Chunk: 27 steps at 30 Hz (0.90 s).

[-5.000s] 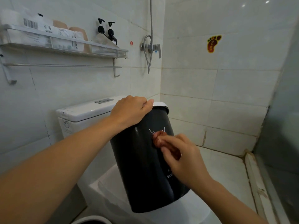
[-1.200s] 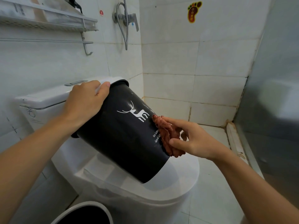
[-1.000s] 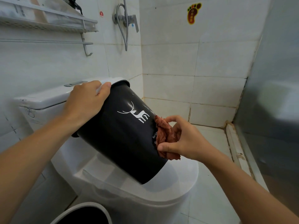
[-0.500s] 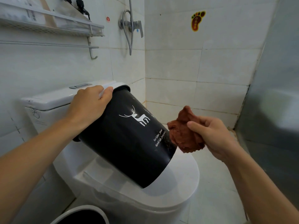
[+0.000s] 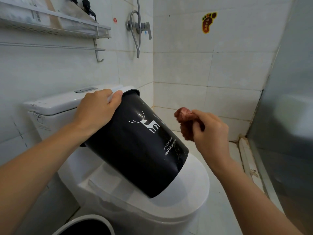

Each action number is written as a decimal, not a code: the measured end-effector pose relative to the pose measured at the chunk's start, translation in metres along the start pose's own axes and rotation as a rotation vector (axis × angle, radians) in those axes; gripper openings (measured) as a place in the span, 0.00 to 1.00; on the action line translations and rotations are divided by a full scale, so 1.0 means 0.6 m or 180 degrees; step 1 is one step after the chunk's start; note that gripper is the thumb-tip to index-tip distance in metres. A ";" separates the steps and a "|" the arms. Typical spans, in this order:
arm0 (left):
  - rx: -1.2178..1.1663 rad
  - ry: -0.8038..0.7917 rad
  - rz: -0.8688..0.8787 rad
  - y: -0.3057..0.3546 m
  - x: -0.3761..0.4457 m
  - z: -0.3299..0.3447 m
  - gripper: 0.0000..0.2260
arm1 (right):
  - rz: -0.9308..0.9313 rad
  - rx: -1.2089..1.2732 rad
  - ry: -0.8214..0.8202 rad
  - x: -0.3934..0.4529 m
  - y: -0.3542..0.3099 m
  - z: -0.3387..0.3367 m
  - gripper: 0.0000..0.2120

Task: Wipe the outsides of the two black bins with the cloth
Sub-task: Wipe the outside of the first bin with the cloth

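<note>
I have my left hand (image 5: 97, 111) curled over the rim of the black bin (image 5: 135, 146), which is tilted with its base edge resting on the closed toilet lid (image 5: 191, 189), toward the lid's front, and its mouth leaning back toward the cistern (image 5: 55, 106). My right hand (image 5: 210, 131) holds the bunched reddish-brown cloth (image 5: 185, 121) pinched between thumb and fingers, just beside the bin's wall and clear of it (the white deer print faces me). The second black bin (image 5: 88, 226), with its white rim, shows at the bottom edge, on the floor beside the toilet.
</note>
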<state>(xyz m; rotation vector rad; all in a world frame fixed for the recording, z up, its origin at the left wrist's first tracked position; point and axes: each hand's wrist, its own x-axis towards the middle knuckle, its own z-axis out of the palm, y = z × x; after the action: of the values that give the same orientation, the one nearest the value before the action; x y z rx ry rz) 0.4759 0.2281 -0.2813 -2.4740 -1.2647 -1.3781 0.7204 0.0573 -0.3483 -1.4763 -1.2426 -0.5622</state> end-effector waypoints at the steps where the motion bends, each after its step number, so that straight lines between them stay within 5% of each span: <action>1: -0.0004 -0.0002 0.0007 0.000 0.000 0.000 0.25 | -0.0008 0.0142 -0.0088 0.002 -0.002 0.003 0.17; 6: 0.0007 0.0009 0.0022 -0.003 0.000 0.003 0.25 | 0.0605 0.0838 -0.1046 -0.038 -0.014 0.017 0.11; 12: 0.0009 0.0002 -0.0001 -0.009 0.001 0.002 0.25 | 0.1635 0.1490 -0.1156 -0.031 0.012 0.018 0.08; 14: 0.0003 -0.0005 0.0021 -0.010 0.002 0.002 0.25 | 0.1652 0.1226 -0.1120 -0.032 0.026 0.030 0.05; 17: -0.0006 -0.0019 0.0035 -0.010 0.003 0.003 0.25 | 0.1537 0.0828 -0.0901 -0.034 0.039 0.042 0.20; 23: -0.0038 -0.0026 0.0012 -0.009 0.003 0.002 0.25 | 0.0968 0.0501 -0.0940 -0.038 0.045 0.038 0.28; 27: -0.0057 -0.0044 -0.0016 -0.003 0.001 0.002 0.25 | 0.0670 0.0268 -0.0900 -0.041 0.054 0.037 0.18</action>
<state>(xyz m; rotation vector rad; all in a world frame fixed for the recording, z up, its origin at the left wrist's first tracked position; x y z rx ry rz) 0.4755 0.2301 -0.2825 -2.4980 -1.2678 -1.3819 0.7353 0.0717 -0.3899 -1.6297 -1.2881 -0.1618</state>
